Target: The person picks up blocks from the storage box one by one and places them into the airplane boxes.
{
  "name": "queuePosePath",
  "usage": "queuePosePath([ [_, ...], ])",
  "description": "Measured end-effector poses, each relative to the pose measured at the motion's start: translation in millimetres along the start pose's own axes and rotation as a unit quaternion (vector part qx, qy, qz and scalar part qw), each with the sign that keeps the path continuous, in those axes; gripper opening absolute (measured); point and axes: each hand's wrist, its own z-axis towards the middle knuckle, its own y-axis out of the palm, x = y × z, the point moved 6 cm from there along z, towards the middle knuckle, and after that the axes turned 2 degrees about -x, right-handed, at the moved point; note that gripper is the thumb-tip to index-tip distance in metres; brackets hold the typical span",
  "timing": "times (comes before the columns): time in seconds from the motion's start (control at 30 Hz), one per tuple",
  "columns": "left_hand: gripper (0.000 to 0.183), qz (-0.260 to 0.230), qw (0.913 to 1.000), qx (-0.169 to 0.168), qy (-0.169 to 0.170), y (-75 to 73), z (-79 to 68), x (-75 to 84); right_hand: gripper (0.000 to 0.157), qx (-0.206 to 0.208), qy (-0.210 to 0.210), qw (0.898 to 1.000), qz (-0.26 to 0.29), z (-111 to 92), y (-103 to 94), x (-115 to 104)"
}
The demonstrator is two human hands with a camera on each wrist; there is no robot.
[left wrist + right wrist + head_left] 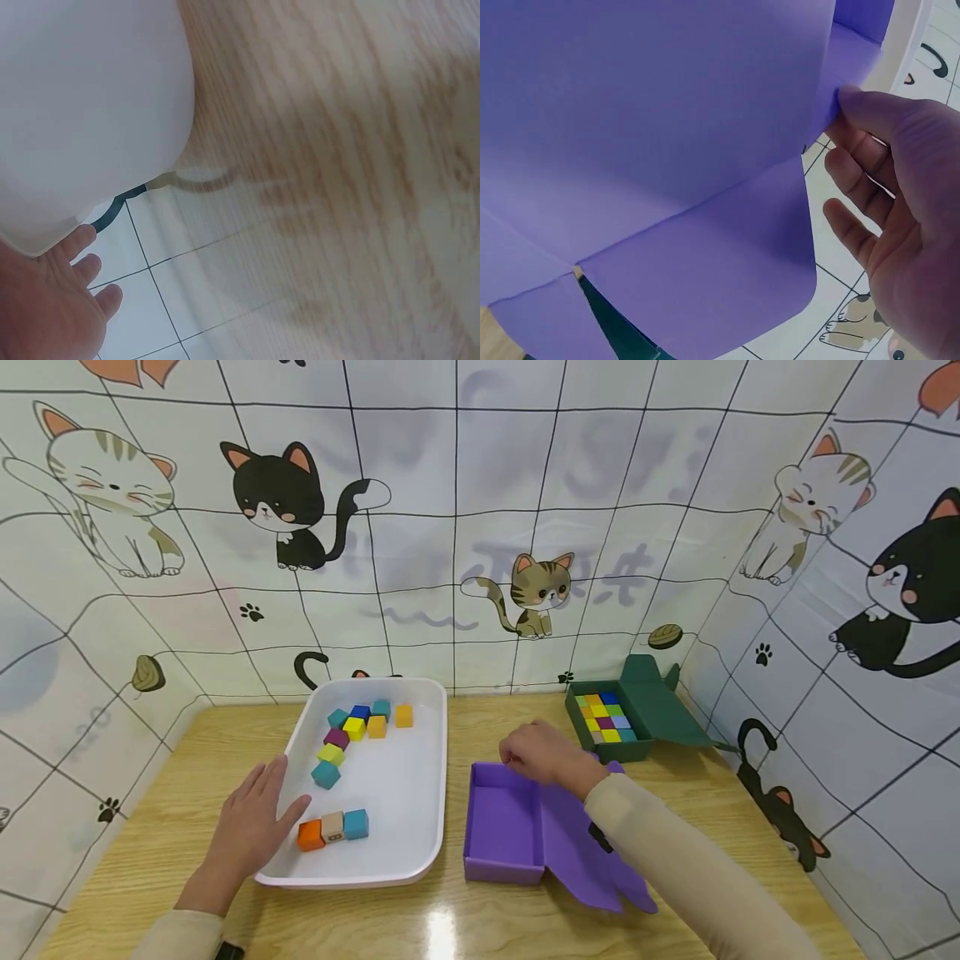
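Cat-printed cloth (420,552) backs the head view: the left hand (246,818) at eight o'clock touches the white tray (401,793), a purple box (504,867) at six. Left-wrist view shows its fingers (88,267) apart; right-wrist view, the right hand (915,214) pinching the box toward two.

From my remote station, I have the left hand (251,814) held forward, fingers extended, thumb spread aside. The cream-sleeved right arm (693,864) angles inward; its right hand (542,752) pinches with thumb and forefinger, other fingers bent.
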Motion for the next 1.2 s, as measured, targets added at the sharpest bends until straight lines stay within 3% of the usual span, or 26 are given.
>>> queuePosePath([
  [0.1,0.084,-0.002,1.0,-0.001,0.0,0.5,-0.1,0.4,0.009,0.005,0.012,1.0,-0.023,-1.5,-1.6,-0.3],
  [0.3,0.085,0.003,1.0,0.001,0.0,-0.7,0.8,-0.8,0.043,0.021,0.053,0.997,-0.043,-23.5,-13.3,-12.1],
  [0.5,0.085,0.005,1.0,0.003,-0.002,-4.4,-0.4,-1.8,0.074,-0.016,0.101,0.993,-0.052,-55.7,-12.9,-27.2],
  [0.83,0.084,0.005,1.0,0.002,-0.002,-5.5,-1.6,-2.7,0.099,-0.063,0.145,0.987,-0.005,-83.1,4.9,-42.0],
  [1.0,0.084,0.0,1.0,-0.001,0.002,-4.8,-1.8,-1.3,0.103,-0.093,0.143,0.985,0.017,-87.3,12.0,-45.8],
  [1.2,0.084,-0.001,0.9999,-0.004,0.01,-1.9,-1.0,-1.6,0.108,-0.087,0.134,0.987,0.028,-89.9,14.1,-46.4],
])
